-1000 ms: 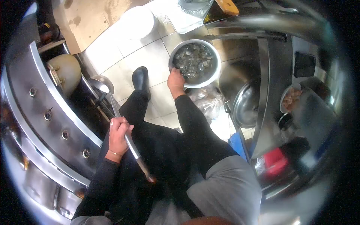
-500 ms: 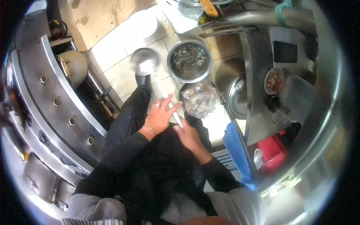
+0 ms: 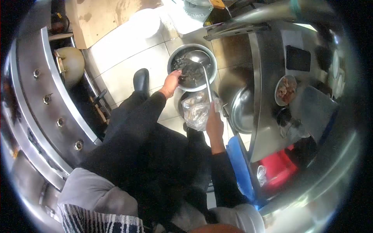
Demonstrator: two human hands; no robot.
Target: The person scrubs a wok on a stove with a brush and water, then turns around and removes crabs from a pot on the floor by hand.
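My right hand (image 3: 215,126) is closed round the long handle of a metal ladle (image 3: 207,83). The ladle's round bowl is inside a round metal pot (image 3: 213,73) that holds dark liquid and small dark pieces. At the pot's lower left rim is my left hand (image 3: 170,84), its fingers over the rim and its thumb side hard to make out. Just below the pot, a clear plastic bag (image 3: 196,115) with pale contents rests in a dark round container, close to my right wrist.
Burner knobs (image 3: 60,122) line the steel counter on the left. A large metal lid (image 3: 243,110), a bowl of pinkish food (image 3: 286,90), a blue cloth (image 3: 237,163) and a red bag (image 3: 278,167) are at the right. A white round container (image 3: 145,23) stands at the top.
The ladle has gone from over the floor into the pot. My right hand now holds its handle alone; my left hand has left the handle and reached the pot's rim.
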